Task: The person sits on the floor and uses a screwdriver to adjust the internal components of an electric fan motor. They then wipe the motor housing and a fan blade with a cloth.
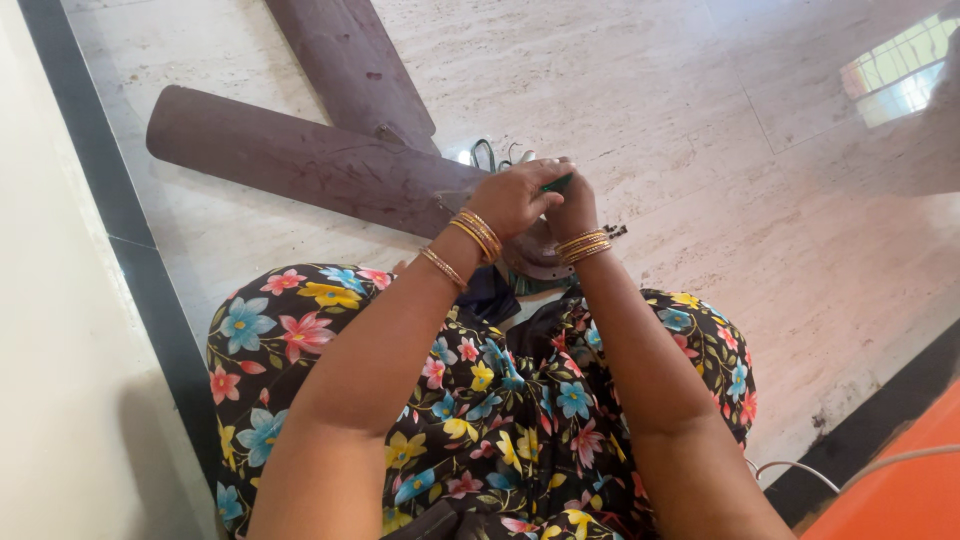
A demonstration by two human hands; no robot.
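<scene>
The left hand (512,197) and right hand (570,205) are squeezing together around a small green tool (557,183) over the fan's middle part (535,255). Two brown blades (300,160) are pointing toward ten and eleven o'clock, so the fan is lying there not finished.

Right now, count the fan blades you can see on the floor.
2. One brown fan blade stretches left from the hub; another blade runs up to the frame's top edge. The hands may hide more.
</scene>
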